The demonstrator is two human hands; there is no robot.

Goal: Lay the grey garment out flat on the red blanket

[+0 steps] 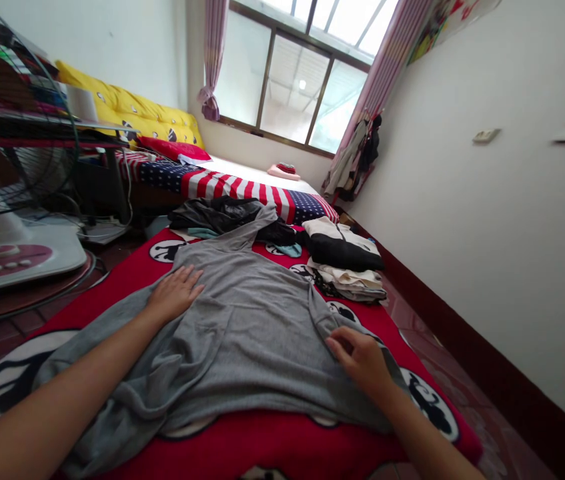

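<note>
Two hands are on the grey hooded top (pixel 252 327), which lies spread on the red blanket (pixel 282 440), its long axis running away from the person with the hood (pixel 255 230) at the far end. Left hand (pixel 175 293) rests flat, fingers apart, on the left shoulder area. Right hand (pixel 359 360) has its grip pinched on the right edge fold, nearer the folded stack of clothes (pixel 345 263).

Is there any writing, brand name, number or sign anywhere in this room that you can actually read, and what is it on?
None can be read.
The poster high on the wall has colourful print, too blurred to read.
The fan base has buttons, but any markings are too small to read.
The grey hooded top under the left hand and right hand shows no lettering.
</note>
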